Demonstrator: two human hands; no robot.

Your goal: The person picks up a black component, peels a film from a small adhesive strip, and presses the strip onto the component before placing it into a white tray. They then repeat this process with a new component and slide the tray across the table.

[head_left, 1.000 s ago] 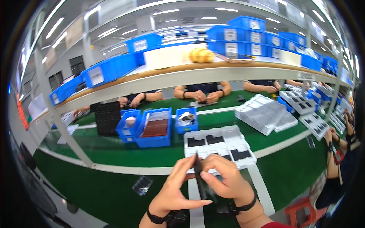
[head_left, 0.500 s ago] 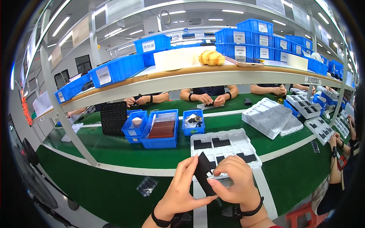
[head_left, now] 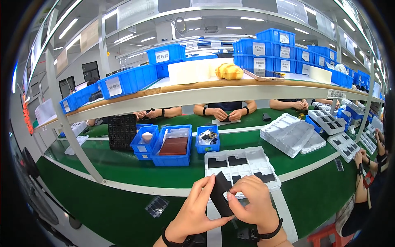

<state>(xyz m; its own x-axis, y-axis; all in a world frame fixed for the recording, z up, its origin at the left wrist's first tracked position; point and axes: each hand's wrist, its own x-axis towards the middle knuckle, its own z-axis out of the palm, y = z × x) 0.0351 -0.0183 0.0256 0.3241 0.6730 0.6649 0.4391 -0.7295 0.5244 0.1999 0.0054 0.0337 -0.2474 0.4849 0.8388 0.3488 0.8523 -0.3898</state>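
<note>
My left hand (head_left: 196, 209) grips a flat black rectangular piece (head_left: 221, 190) by its opposite ends, thumb at the lower end and fingertips at the upper one. At the right edge of that piece, thumb and forefinger of my right hand (head_left: 254, 202) are pinched together over a small notch. What sits between those fingertips is too small to make out. Just beyond my hands lies a white molded tray (head_left: 256, 155), its compartments holding several black flat pieces (head_left: 237, 161). My hands cover part of the tray's near side.
Blue bins (head_left: 170, 158) stand beyond the tray to the left, one with brown flat pieces. Stacked white trays (head_left: 284, 133) lie to the right. A clear sheet with dark patches (head_left: 156, 206) is on the green table. A shelf (head_left: 197, 95) crosses above; co-workers' hands (head_left: 228, 115) work opposite.
My right thumb and forefinger have closed into a pinch at the black piece's notch. The piece has turned slightly in my left hand. The view has tilted a little.
</note>
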